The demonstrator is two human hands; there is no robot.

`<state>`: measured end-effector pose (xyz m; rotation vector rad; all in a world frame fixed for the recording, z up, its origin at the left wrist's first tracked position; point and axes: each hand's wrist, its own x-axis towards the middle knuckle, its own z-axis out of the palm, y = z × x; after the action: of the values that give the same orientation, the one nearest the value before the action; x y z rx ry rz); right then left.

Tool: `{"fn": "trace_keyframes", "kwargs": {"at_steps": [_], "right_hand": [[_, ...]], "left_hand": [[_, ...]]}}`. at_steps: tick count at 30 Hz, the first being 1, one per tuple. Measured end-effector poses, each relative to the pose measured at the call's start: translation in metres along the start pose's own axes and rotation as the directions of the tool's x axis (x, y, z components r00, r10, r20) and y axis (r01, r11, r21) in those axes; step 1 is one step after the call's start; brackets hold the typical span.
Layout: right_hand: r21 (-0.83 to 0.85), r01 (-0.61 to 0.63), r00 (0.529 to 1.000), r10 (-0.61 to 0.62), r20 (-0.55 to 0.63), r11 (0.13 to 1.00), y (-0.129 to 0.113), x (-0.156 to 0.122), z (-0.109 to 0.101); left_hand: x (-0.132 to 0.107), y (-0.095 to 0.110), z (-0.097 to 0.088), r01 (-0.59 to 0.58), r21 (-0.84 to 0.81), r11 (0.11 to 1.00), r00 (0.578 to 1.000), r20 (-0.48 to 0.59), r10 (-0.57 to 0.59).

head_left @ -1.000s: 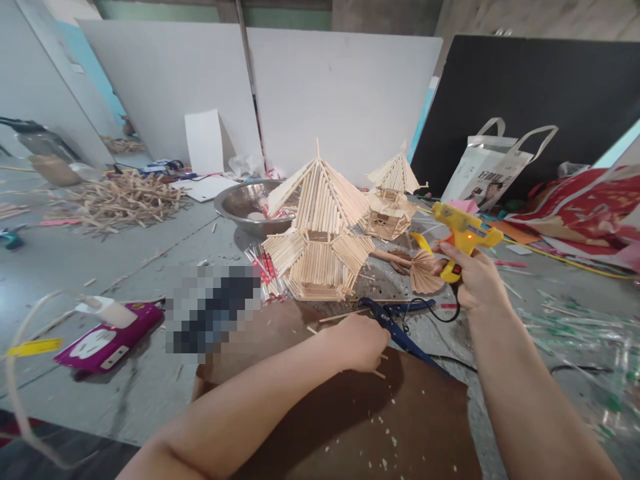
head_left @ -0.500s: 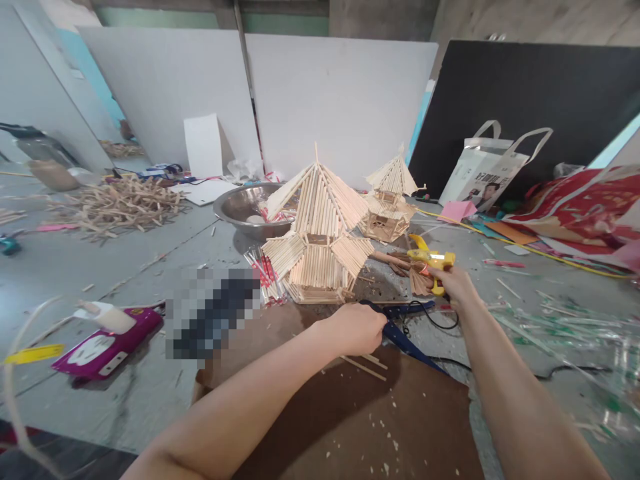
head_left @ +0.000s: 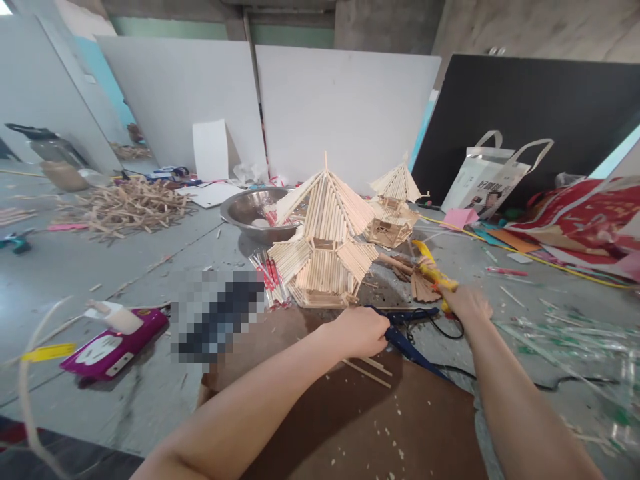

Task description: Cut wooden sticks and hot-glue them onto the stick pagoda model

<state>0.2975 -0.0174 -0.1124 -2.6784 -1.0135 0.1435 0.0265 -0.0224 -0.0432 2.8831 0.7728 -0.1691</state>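
A model pavilion built of thin wooden sticks stands upright on the floor before me. My left hand is closed just in front of its base, fingers curled down and whatever they hold hidden. Beside it lie blue-handled pliers, partly covered by the hand. My right hand grips the rear end of a yellow glue gun, which is tilted over close to the floor. A small brown broom-like bundle lies beside the gun. Loose sticks rest on a brown sheet below my left hand.
Behind stand a smaller stick pavilion and a metal bowl. At left are a heap of sticks and a purple power strip. Plastic wrappers and a black cord lie right; a white bag stands behind.
My right hand has tipped the glue gun from a side-on, level pose to a slanted one and moved slightly right. My left hand stays by the pavilion's base. The whole view has shifted slightly.
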Motion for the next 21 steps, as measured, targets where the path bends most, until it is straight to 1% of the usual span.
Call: {"fn": "trace_keyframes", "kwargs": {"at_steps": [1,3,4,5,6,7,9,11,12,14,16,19,21], "right_hand": [[-0.027,0.003,1.0,-0.004,-0.024,1.0,-0.002,-0.003,-0.002],[-0.037,0.059,0.99,-0.063,-0.123,0.998,-0.009,-0.011,-0.009],[-0.038,0.114,0.976,-0.119,-0.183,0.993,-0.015,-0.015,-0.012],[-0.043,0.196,0.954,-0.201,-0.223,0.98,-0.023,-0.02,-0.016],[-0.049,0.289,0.928,-0.292,-0.233,0.956,-0.033,-0.025,-0.02],[-0.058,0.385,0.896,-0.388,-0.217,0.921,-0.044,-0.031,-0.023],[-0.105,0.591,0.794,-0.599,-0.1,0.8,-0.07,-0.042,-0.026],[-0.165,0.712,0.699,-0.711,0.077,0.682,-0.096,-0.049,-0.025],[-0.166,0.737,0.675,-0.728,0.124,0.655,-0.108,-0.051,-0.023],[-0.173,0.749,0.663,-0.73,0.165,0.64,-0.128,-0.049,-0.017],[-0.182,0.742,0.67,-0.712,0.209,0.645,-0.142,-0.042,-0.01],[-0.193,0.727,0.685,-0.677,0.269,0.659,-0.155,-0.029,-0.001],[-0.18,0.731,0.677,-0.666,0.314,0.658,-0.158,-0.025,0.003]], "left_hand": [[0.0,0.0,0.0,-0.003,0.001,1.0,1.0,0.002,0.003],[0.0,-0.001,0.001,-0.009,0.009,1.0,1.0,0.009,0.009],[0.0,-0.001,0.002,-0.012,0.015,1.0,1.0,0.015,0.012],[0.0,-0.001,0.002,-0.018,0.021,1.0,1.0,0.021,0.017],[0.0,-0.002,0.003,-0.027,0.026,0.999,0.999,0.026,0.026],[0.0,-0.002,0.004,-0.04,0.029,0.999,0.999,0.029,0.039],[0.001,-0.003,0.006,-0.065,0.024,0.998,0.997,0.035,0.064],[0.001,-0.004,0.009,-0.077,0.014,0.997,0.996,0.049,0.076],[0.001,-0.004,0.01,-0.073,0.01,0.997,0.995,0.062,0.073],[0.002,-0.003,0.013,-0.058,0.006,0.998,0.994,0.09,0.058],[0.002,-0.003,0.016,-0.047,0.007,0.999,0.993,0.107,0.046],[0.003,-0.003,0.021,-0.047,0.011,0.999,0.995,0.093,0.046],[0.004,-0.004,0.023,-0.051,0.009,0.999,0.996,0.074,0.05]]}}
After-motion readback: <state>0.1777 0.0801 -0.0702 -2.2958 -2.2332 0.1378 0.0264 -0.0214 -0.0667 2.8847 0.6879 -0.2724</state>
